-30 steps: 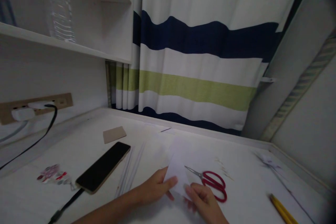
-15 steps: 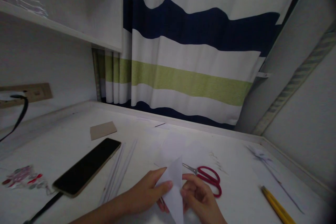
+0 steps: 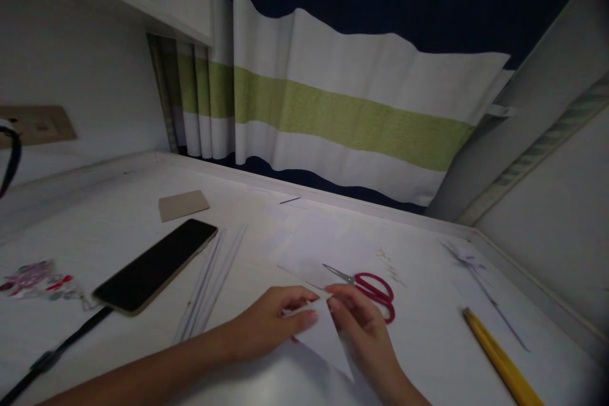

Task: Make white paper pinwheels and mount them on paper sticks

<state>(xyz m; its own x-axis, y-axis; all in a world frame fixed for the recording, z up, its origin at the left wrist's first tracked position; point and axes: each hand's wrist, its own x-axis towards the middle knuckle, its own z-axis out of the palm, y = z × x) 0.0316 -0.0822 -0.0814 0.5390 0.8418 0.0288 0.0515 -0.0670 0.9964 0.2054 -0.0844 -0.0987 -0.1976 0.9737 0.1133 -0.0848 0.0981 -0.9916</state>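
Observation:
A piece of white paper (image 3: 324, 337) is held between both hands low in the middle of the head view. My left hand (image 3: 273, 323) grips its left edge, thumb on top and fingers behind. At the top corner my right hand (image 3: 360, 320) pinches the sheet between thumb and forefinger. Just beyond the right hand lie scissors (image 3: 374, 290) with red handles, their blades pointing left. Flat behind them rests more white paper (image 3: 328, 238).
On the left are a black phone (image 3: 157, 266), a beaded charm (image 3: 35, 279), thin white strips (image 3: 209, 285) and a brown card (image 3: 183, 205). A yellow cutter-like tool (image 3: 497, 352) and a thin-stemmed paper piece (image 3: 485, 285) lie right. A curtain (image 3: 333, 101) hangs behind the table.
The view has tilted downward. The paper, upright and pointed before, now lies flatter between my hands, and my right fingers have moved to its top corner.

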